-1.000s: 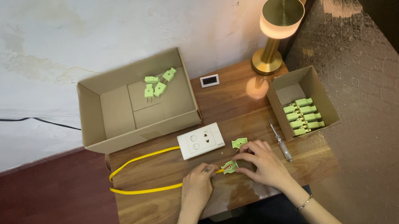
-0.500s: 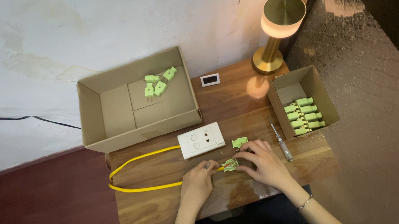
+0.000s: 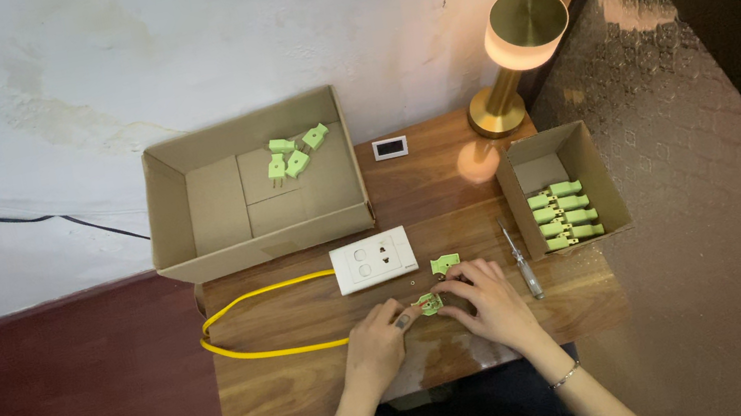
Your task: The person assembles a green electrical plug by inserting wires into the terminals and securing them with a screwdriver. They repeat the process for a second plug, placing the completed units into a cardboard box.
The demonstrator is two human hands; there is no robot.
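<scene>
On table | big box (image 3: 198,208): four green plugs (image 3: 295,155) | small box (image 3: 514,188): plug row (image 3: 565,214) | both hands' fingers (image 3: 405,319) clamped on plug half (image 3: 427,306)

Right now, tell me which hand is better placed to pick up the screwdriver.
Right. The right hand lies on the same side as the screwdriver, which rests on the wooden table just beyond it. The left hand sits farther off, by the green plug part and the yellow cable.
</scene>
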